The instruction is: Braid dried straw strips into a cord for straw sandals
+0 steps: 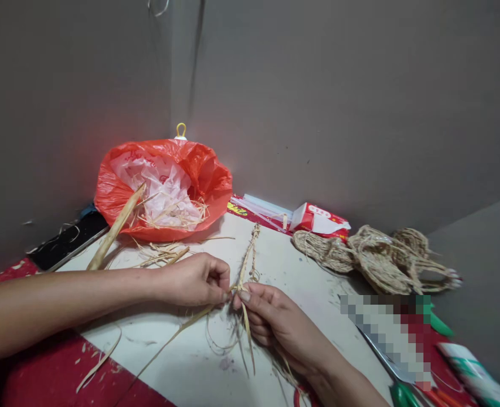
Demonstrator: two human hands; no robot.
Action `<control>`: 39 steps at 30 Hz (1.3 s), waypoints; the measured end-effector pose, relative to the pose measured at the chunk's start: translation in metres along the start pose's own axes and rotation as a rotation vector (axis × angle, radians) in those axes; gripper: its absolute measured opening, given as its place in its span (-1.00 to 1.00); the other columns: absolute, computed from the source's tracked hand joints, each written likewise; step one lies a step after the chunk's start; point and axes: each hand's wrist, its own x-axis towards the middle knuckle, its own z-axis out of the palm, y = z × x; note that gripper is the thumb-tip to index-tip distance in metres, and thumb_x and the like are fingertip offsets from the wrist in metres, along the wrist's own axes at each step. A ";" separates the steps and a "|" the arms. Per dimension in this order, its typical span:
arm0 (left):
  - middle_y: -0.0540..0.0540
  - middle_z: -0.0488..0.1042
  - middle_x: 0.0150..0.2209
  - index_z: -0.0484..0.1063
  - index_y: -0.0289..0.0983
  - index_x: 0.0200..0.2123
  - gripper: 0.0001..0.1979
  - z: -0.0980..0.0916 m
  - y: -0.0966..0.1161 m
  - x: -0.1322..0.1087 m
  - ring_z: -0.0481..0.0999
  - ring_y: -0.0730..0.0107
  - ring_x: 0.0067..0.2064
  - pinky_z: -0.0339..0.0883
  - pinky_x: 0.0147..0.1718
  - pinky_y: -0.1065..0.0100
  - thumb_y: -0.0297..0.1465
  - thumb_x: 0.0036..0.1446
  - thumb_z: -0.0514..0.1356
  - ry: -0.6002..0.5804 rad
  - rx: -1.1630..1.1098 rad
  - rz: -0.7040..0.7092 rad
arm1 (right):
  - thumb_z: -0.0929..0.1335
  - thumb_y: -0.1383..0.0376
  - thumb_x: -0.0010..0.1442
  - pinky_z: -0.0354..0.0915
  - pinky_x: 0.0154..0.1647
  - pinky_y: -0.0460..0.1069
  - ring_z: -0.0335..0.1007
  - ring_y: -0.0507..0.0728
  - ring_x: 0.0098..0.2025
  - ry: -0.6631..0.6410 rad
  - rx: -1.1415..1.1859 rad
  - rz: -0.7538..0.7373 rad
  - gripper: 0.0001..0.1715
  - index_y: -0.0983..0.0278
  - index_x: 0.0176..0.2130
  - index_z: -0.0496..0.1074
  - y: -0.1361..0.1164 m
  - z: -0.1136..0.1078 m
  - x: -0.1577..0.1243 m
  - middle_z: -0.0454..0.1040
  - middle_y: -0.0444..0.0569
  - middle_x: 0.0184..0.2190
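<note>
My left hand (196, 280) is closed, thumb and forefinger pinching a dry straw-coloured fibre strip (182, 328) whose loose end trails down to the left. Close beside it, my right hand (270, 311) is closed too, its thumb pressing on the near end of a thin twisted fibre cord (250, 249). That cord runs away from me over the white board and has a knotted-looking far end. Below the right thumb, loose strip ends hang down. The exact crossing of the strands between my fingertips is too small to make out.
A red plastic bag (105, 186) with straw scraps stands at the back left, a thick dry stalk (118, 226) leaning on it. A phone (69, 240) lies left. Coiled rope bundles (372, 254), a tissue pack (321, 220) and a green-and-white roll (474, 367) lie right. Grey walls rise behind.
</note>
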 end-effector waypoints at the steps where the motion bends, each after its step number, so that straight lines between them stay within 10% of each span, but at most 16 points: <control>1: 0.05 0.35 -0.53 0.33 -0.30 -0.44 -0.99 -0.001 0.003 -0.002 0.31 0.53 -0.47 0.16 -0.46 0.49 -0.48 -0.03 0.14 0.037 0.115 0.055 | 0.37 0.10 0.15 -0.30 -0.70 -0.14 -0.28 -0.14 -0.71 0.003 -0.002 0.003 -0.67 0.34 -0.41 0.36 0.000 0.000 0.000 -0.02 -0.35 -0.74; 6: 0.03 0.34 -0.44 0.35 -0.30 -0.48 -0.94 -0.004 0.018 -0.014 0.30 0.51 -0.37 0.15 -0.36 0.47 -0.52 0.00 0.11 0.284 0.354 0.230 | 0.35 0.09 0.16 -0.31 -0.69 -0.12 -0.29 -0.12 -0.70 0.034 -0.048 0.008 -0.66 0.34 -0.41 0.37 0.000 0.003 0.000 -0.03 -0.34 -0.74; 27: -0.02 0.44 -0.52 0.30 -0.33 -0.51 -0.70 0.028 0.013 -0.002 0.45 0.47 -0.47 0.30 -0.38 0.38 -0.36 -0.24 0.38 0.072 -0.784 -0.323 | 0.20 0.21 0.21 0.09 -0.45 -0.09 0.09 0.02 -0.50 0.198 -0.631 -0.234 -0.66 0.26 -0.56 0.21 -0.001 0.009 0.001 0.20 -0.18 -0.60; 39: -0.04 0.48 -0.50 0.34 -0.33 -0.50 -0.92 0.024 0.007 0.001 0.36 0.54 -0.47 0.21 -0.45 0.48 -0.45 -0.09 0.21 0.187 -0.401 -0.117 | 0.18 0.17 0.25 -0.03 -0.56 -0.11 -0.05 -0.01 -0.57 0.147 -0.666 -0.145 -0.65 0.27 -0.49 0.28 -0.006 0.003 -0.001 0.08 -0.23 -0.64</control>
